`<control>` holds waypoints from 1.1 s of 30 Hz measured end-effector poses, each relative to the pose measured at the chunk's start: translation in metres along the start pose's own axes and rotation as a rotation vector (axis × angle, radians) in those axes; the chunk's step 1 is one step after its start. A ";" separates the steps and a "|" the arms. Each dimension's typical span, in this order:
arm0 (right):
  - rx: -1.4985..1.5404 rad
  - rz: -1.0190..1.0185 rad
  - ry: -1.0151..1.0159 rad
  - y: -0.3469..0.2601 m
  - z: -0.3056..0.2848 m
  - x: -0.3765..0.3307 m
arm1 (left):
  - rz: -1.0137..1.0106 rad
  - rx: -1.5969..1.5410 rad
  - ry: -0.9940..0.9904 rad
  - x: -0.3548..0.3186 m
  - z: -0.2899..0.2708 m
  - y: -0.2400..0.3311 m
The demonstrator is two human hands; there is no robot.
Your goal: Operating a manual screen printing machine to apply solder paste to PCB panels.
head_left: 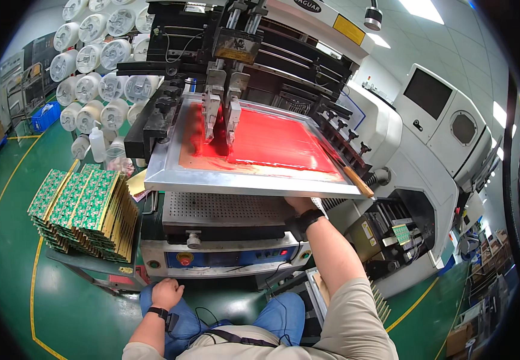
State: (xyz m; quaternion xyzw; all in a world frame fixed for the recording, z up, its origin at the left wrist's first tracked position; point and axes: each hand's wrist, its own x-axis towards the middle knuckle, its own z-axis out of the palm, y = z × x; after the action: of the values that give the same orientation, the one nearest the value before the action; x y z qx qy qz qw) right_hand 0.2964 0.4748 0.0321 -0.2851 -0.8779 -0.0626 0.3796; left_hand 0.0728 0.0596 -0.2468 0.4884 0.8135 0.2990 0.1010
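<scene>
Our right hand [299,204] reaches under the raised screen frame [236,180] onto the perforated plate [224,209], its grip hidden from us, while our left hand [167,293] rests closed on our knee; any board there is probably thin, stiff, held best by edges.

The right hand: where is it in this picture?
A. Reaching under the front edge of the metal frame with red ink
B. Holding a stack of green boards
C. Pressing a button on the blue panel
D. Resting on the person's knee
A: the right hand goes under the front edge of the metal frame, above the perforated table; the left hand rests on the knee.
</scene>
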 end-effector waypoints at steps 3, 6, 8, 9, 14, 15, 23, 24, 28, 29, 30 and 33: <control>-0.008 0.026 -0.013 0.001 -0.008 -0.001 | 0.001 0.010 -0.009 0.001 0.001 0.000; 0.061 0.065 -0.042 -0.006 -0.016 0.000 | -0.010 0.010 -0.016 0.000 -0.002 0.003; 0.098 0.086 -0.057 -0.011 -0.021 -0.001 | -0.012 0.015 -0.011 -0.001 -0.002 0.003; -0.007 0.069 -0.086 -0.015 -0.024 -0.002 | -0.013 0.017 -0.006 -0.001 -0.002 0.002; -0.267 0.039 -0.134 0.013 0.003 -0.012 | -0.019 0.028 -0.014 0.000 -0.003 0.006; -0.293 0.040 -0.130 0.023 0.012 -0.014 | -0.017 0.029 -0.014 0.000 -0.003 0.007; -0.258 0.100 -0.347 -0.028 -0.028 0.011 | -0.053 0.062 -0.033 -0.009 -0.008 -0.001; -0.258 0.102 -0.348 -0.021 -0.029 0.007 | -0.057 0.064 -0.037 -0.009 -0.008 -0.001; -0.238 -0.125 -0.026 0.070 -0.051 -0.023 | -0.046 0.065 -0.059 -0.004 -0.009 0.006; -0.271 -0.150 0.010 0.097 -0.060 -0.030 | -0.047 0.064 -0.063 -0.002 -0.011 0.009; -0.208 -0.104 0.046 0.135 -0.073 -0.042 | -0.031 0.054 -0.070 0.003 -0.009 0.015; 1.280 0.903 0.540 0.161 -0.102 -0.059 | -0.034 0.057 -0.055 0.002 -0.006 0.008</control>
State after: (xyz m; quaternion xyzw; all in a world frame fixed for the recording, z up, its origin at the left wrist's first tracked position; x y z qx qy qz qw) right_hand 0.4815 0.5481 0.0457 -0.3141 -0.4236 0.5414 0.6548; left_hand 0.0749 0.0615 -0.2368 0.4854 0.8267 0.2604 0.1142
